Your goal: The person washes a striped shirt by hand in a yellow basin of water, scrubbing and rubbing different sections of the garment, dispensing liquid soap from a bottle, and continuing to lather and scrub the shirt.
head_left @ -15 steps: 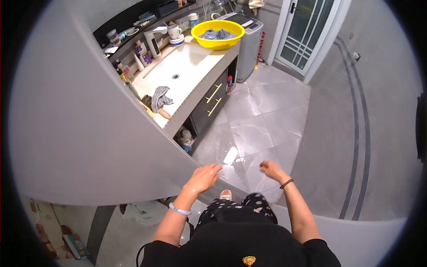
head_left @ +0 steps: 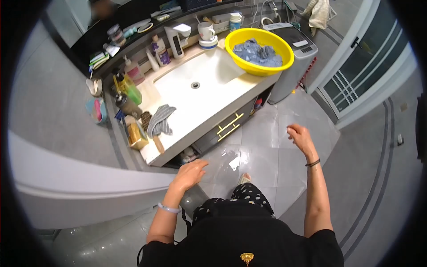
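My left hand is in front of the counter's near corner, holding nothing, its fingers loosely bent. My right hand hangs over the floor tiles to the right, also holding nothing, with relaxed, partly curled fingers. Neither touches anything. A yellow basin stands on the right end of the counter with wet grey-blue cloth in it. On the near left end of the counter, a grey striped cloth lies partly over a hairbrush.
A white sink with a tap is set into the counter. Bottles line its left side. Beyond the basin stands a washing machine, near a glass door. The tiled floor has wet, shiny spots.
I have stepped forward through the opening, so the counter, basin and bottles appear nearer and larger. My right hand has moved up and to the right; both hands remain without anything in them.
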`<state>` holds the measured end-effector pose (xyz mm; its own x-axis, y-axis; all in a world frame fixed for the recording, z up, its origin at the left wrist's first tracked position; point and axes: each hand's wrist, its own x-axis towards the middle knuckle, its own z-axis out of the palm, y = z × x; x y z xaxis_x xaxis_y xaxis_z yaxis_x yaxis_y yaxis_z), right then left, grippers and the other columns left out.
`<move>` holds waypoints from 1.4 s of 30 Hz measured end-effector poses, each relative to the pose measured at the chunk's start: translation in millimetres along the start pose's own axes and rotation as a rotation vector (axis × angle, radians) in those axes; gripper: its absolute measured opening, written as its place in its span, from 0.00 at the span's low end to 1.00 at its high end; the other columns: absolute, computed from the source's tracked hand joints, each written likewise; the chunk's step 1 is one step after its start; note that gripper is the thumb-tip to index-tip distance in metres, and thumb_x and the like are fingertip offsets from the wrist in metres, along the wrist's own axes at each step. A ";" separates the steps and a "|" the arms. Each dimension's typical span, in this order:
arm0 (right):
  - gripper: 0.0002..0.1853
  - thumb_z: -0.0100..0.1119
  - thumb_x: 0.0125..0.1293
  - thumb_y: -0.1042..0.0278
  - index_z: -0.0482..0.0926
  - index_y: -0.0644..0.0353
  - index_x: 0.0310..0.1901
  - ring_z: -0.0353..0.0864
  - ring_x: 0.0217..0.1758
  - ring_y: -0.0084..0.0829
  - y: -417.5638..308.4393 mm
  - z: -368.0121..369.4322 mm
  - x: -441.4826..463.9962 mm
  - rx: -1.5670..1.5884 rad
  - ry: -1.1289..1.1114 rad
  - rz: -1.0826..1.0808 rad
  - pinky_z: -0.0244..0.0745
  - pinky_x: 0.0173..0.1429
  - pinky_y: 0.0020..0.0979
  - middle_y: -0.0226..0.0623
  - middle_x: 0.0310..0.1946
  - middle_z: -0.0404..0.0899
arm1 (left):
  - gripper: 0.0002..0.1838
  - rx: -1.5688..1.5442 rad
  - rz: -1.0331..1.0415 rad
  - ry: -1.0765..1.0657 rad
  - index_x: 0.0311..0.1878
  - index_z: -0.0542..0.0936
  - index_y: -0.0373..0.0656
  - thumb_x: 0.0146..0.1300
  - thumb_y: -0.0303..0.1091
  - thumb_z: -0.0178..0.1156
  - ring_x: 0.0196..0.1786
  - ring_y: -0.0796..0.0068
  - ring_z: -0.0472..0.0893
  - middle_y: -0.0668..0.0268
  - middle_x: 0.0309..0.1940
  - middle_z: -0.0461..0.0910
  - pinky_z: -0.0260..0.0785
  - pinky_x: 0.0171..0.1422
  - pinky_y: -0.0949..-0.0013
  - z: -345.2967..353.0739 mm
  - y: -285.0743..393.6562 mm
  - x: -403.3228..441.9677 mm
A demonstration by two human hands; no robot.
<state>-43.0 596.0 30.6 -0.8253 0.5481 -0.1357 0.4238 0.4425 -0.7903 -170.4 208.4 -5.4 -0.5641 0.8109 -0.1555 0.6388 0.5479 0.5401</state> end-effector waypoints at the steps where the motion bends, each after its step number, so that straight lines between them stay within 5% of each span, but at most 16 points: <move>1: 0.14 0.53 0.61 0.65 0.78 0.68 0.42 0.78 0.26 0.28 -10.1 -10.7 34.0 -0.010 0.030 -0.090 0.72 0.33 0.29 0.40 0.23 0.78 | 0.17 0.006 -0.008 0.008 0.51 0.74 0.42 0.57 0.29 0.56 0.51 0.54 0.75 0.56 0.50 0.75 0.69 0.53 0.59 -4.2 4.1 13.3; 7: 0.15 0.57 0.58 0.64 0.78 0.67 0.43 0.80 0.32 0.39 -41.5 -27.1 216.8 -0.009 0.151 -0.412 0.73 0.38 0.33 0.47 0.28 0.80 | 0.16 -0.138 -0.189 0.194 0.50 0.75 0.40 0.57 0.28 0.57 0.49 0.54 0.77 0.55 0.46 0.77 0.69 0.52 0.63 -13.4 22.3 79.0; 10: 0.16 0.58 0.57 0.65 0.78 0.66 0.44 0.81 0.35 0.41 -55.0 -20.6 280.2 -0.064 0.215 -0.491 0.74 0.41 0.34 0.48 0.33 0.80 | 0.15 -0.249 -0.219 0.123 0.50 0.75 0.43 0.58 0.30 0.56 0.49 0.52 0.76 0.55 0.46 0.77 0.68 0.53 0.59 -20.4 20.0 108.3; 14: 0.17 0.60 0.56 0.64 0.78 0.62 0.45 0.78 0.45 0.46 -47.0 -9.9 335.2 -0.312 0.236 -0.447 0.72 0.49 0.40 0.49 0.41 0.79 | 0.14 -0.224 -0.182 0.168 0.49 0.75 0.41 0.57 0.28 0.57 0.48 0.52 0.76 0.55 0.46 0.77 0.69 0.51 0.60 -45.4 -5.1 161.7; 21: 0.21 0.64 0.53 0.62 0.77 0.58 0.48 0.75 0.50 0.46 -70.5 -15.5 405.8 -0.626 0.193 -0.364 0.70 0.53 0.41 0.45 0.44 0.77 | 0.12 -0.342 -0.067 0.390 0.46 0.75 0.37 0.58 0.25 0.54 0.44 0.55 0.78 0.54 0.44 0.77 0.70 0.48 0.63 -109.7 -28.5 277.4; 24: 0.24 0.66 0.51 0.62 0.75 0.55 0.52 0.71 0.57 0.44 -88.9 6.0 424.2 -0.734 0.078 -0.283 0.66 0.59 0.43 0.46 0.56 0.70 | 0.11 -0.420 -0.020 0.415 0.46 0.76 0.34 0.59 0.23 0.54 0.41 0.59 0.79 0.53 0.43 0.77 0.71 0.47 0.66 -131.1 -25.4 315.2; 27: 0.36 0.67 0.51 0.60 0.64 0.45 0.64 0.60 0.65 0.49 -83.1 31.6 455.3 -0.966 -0.060 -0.213 0.56 0.62 0.59 0.45 0.65 0.55 | 0.12 -0.488 0.034 0.476 0.46 0.76 0.34 0.58 0.21 0.54 0.41 0.59 0.80 0.53 0.44 0.77 0.71 0.48 0.66 -145.7 -22.8 345.5; 30: 0.38 0.68 0.51 0.58 0.62 0.46 0.65 0.59 0.66 0.50 -60.7 41.7 490.7 -0.995 -0.205 -0.107 0.59 0.62 0.56 0.46 0.65 0.56 | 0.11 -0.501 0.023 0.505 0.46 0.76 0.33 0.59 0.20 0.53 0.42 0.62 0.80 0.54 0.44 0.78 0.72 0.47 0.68 -148.0 -21.8 360.2; 32: 0.37 0.68 0.50 0.59 0.64 0.47 0.63 0.66 0.62 0.46 -50.5 41.2 505.5 -1.049 -0.215 -0.157 0.65 0.59 0.47 0.45 0.61 0.65 | 0.12 -0.584 -0.048 0.504 0.47 0.76 0.32 0.60 0.19 0.51 0.43 0.71 0.79 0.59 0.44 0.78 0.71 0.46 0.73 -145.5 -21.1 367.0; 34: 0.29 0.67 0.51 0.60 0.72 0.51 0.56 0.77 0.51 0.42 -39.6 35.0 530.6 -0.985 -0.354 -0.224 0.70 0.54 0.42 0.44 0.45 0.78 | 0.12 -0.688 -0.119 0.500 0.47 0.77 0.32 0.61 0.21 0.51 0.43 0.72 0.79 0.59 0.44 0.78 0.71 0.46 0.73 -141.9 -23.2 375.7; 35: 0.20 0.65 0.50 0.66 0.77 0.57 0.47 0.81 0.42 0.35 -30.6 29.2 536.7 -0.845 -0.233 -0.386 0.73 0.49 0.35 0.40 0.31 0.80 | 0.11 -0.789 -0.168 0.486 0.47 0.77 0.33 0.62 0.23 0.51 0.44 0.72 0.79 0.59 0.45 0.78 0.71 0.46 0.72 -140.3 -21.6 380.9; 36: 0.20 0.65 0.50 0.66 0.77 0.57 0.47 0.81 0.42 0.35 -30.2 23.2 544.9 -0.842 -0.256 -0.396 0.73 0.49 0.35 0.40 0.31 0.80 | 0.11 -0.791 -0.192 0.493 0.47 0.77 0.33 0.62 0.23 0.51 0.44 0.72 0.79 0.59 0.45 0.78 0.71 0.46 0.72 -142.1 -12.9 389.4; 38: 0.12 0.62 0.50 0.73 0.78 0.61 0.39 0.80 0.43 0.31 -43.7 4.1 565.0 -0.146 -0.418 -0.151 0.74 0.48 0.35 0.36 0.31 0.80 | 0.12 -1.087 -0.280 0.545 0.48 0.77 0.35 0.63 0.27 0.51 0.44 0.72 0.79 0.59 0.43 0.78 0.72 0.46 0.71 -152.2 10.7 414.6; 40: 0.11 0.60 0.51 0.76 0.77 0.62 0.38 0.80 0.43 0.30 -71.0 -13.6 562.5 0.117 -0.476 -0.149 0.75 0.47 0.34 0.36 0.33 0.80 | 0.18 -1.184 -0.294 0.503 0.56 0.71 0.38 0.64 0.33 0.52 0.48 0.68 0.78 0.57 0.51 0.73 0.74 0.48 0.67 -148.0 22.9 446.3; 42: 0.10 0.59 0.52 0.78 0.76 0.63 0.37 0.79 0.42 0.29 -89.5 -27.0 557.7 0.372 -0.533 -0.142 0.76 0.47 0.33 0.36 0.35 0.80 | 0.25 -1.606 -0.386 0.498 0.64 0.62 0.43 0.67 0.41 0.52 0.53 0.64 0.75 0.55 0.60 0.64 0.74 0.52 0.61 -138.0 52.5 488.6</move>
<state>-531.2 881.2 41.8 -0.9756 0.0339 -0.2168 0.2194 0.1580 -0.9628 -484.7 605.1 61.1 -0.8400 0.3858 -0.3815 -0.5070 -0.3075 0.8052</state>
